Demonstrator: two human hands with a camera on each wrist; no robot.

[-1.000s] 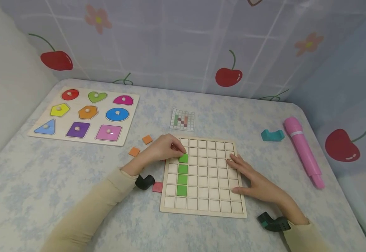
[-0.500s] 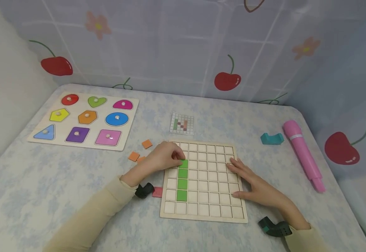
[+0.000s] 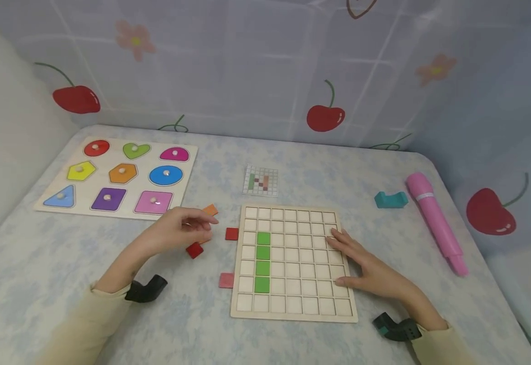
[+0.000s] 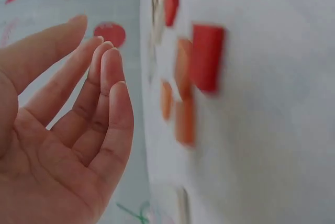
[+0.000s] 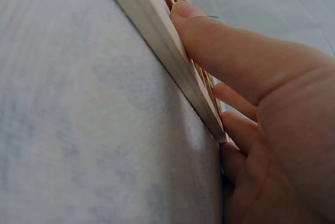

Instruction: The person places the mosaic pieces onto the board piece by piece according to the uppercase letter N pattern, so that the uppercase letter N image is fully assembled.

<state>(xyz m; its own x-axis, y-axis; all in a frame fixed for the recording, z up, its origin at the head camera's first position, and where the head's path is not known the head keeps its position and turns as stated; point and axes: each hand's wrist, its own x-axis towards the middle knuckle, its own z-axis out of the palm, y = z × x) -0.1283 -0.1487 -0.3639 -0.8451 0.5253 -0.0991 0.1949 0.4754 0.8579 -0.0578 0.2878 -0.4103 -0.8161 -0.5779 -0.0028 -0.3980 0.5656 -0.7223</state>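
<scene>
Left hand [image 3: 176,230] held with fingers [image 4: 120,114] gently bent, thumb [image 4: 42,51] parted, right hand [image 3: 370,266] spread, thumb set wide, both forearms [image 3: 80,314] angled inward

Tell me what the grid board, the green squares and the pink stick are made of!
Grid board: probably wood, matt; its pale edge looks streaky close up.
Green squares: painted wood or plastic, I can't tell; the colour is flat and even.
Pink stick: likely plastic, smooth-looking; its pink shows no grain.
</scene>
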